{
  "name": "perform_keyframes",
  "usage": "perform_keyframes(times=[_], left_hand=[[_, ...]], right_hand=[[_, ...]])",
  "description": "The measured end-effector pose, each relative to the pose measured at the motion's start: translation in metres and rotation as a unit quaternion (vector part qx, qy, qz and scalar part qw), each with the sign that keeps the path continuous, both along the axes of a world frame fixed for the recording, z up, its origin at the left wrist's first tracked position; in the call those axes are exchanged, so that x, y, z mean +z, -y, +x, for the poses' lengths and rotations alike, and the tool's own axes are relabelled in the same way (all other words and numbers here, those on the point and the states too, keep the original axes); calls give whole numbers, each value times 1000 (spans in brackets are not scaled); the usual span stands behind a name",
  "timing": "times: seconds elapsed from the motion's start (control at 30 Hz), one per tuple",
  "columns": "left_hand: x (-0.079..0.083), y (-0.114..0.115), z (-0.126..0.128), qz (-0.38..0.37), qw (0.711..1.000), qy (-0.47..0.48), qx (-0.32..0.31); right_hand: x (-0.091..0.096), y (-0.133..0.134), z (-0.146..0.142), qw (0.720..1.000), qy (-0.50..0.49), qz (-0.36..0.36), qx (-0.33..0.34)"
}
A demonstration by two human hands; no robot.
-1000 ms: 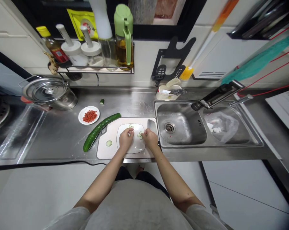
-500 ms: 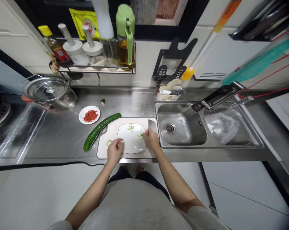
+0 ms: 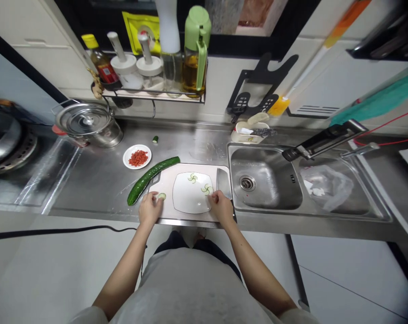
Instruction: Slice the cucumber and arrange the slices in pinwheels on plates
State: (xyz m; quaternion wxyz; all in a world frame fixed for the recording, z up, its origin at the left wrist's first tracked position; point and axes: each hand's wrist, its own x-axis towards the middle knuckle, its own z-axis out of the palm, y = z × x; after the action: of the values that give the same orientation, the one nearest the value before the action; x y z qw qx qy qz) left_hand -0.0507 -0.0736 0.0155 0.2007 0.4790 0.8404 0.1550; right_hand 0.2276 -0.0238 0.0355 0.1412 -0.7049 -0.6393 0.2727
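Note:
A white squarish plate [image 3: 192, 200] lies on a pale cutting board [image 3: 166, 208]. Two pinwheels of thin cucumber slices are on it, one near the top [image 3: 192, 178] and another by the right side [image 3: 206, 189]. My right hand [image 3: 222, 208] is at the plate's right edge, its thumb and forefinger a little apart just below the second pinwheel. On the board's left side, my left hand [image 3: 150, 209] reaches a small cucumber slice pile [image 3: 161, 196], fingertips slightly apart beside it. A whole cucumber [image 3: 150, 180] slants across the board's upper left corner. A knife blade [image 3: 223, 181] lies right of the plate.
A small plate of red berries [image 3: 137, 157] and a cucumber end [image 3: 155, 139] sit behind the cucumber. A lidded steel pot [image 3: 89, 126] stands back left. To the right is a double sink [image 3: 266, 180] with a plastic bag [image 3: 332, 186]. A seasoning rack [image 3: 156, 96] hangs above.
My left hand has moved left from the plate's edge to the cucumber slices on the board. My right hand has drawn back slightly from the right pinwheel. The camera view has shifted.

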Motion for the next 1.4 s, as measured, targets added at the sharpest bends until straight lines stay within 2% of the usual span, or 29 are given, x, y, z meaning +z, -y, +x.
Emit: perform_keyframes(times=[0.2, 0.53, 0.7, 0.83, 0.9, 0.97, 1.07, 1.13, 1.23, 1.4], left_hand=[[0, 0, -2, -40, 999, -14, -6], [-6, 0, -5, -31, 999, -15, -14], [-10, 0, -6, 7, 1000, 7, -9], [-12, -1, -6, 55, 994, 93, 20], [-10, -3, -5, 87, 980, 174, 40], [-7, -7, -2, 120, 954, 272, 46], [3, -14, 7, 143, 901, 410, 20], [11, -18, 15, 136, 873, 469, -4], [22, -21, 27, 121, 853, 506, -33], [32, -21, 43, 117, 851, 510, -47]], right_hand=[[5, 13, -11, 999, -7, 7, 41], [4, 17, -15, 998, -19, 21, 62], [3, 20, -18, 997, -14, 23, 68], [5, 20, -21, 997, -33, 16, 68], [7, 19, -26, 996, -52, 17, 75], [10, 15, -33, 992, -80, 18, 95], [16, 8, -47, 980, -132, 23, 144], [21, 2, -58, 967, -174, 36, 185], [26, -3, -70, 953, -206, 49, 215], [27, -5, -72, 954, -210, 57, 208]])
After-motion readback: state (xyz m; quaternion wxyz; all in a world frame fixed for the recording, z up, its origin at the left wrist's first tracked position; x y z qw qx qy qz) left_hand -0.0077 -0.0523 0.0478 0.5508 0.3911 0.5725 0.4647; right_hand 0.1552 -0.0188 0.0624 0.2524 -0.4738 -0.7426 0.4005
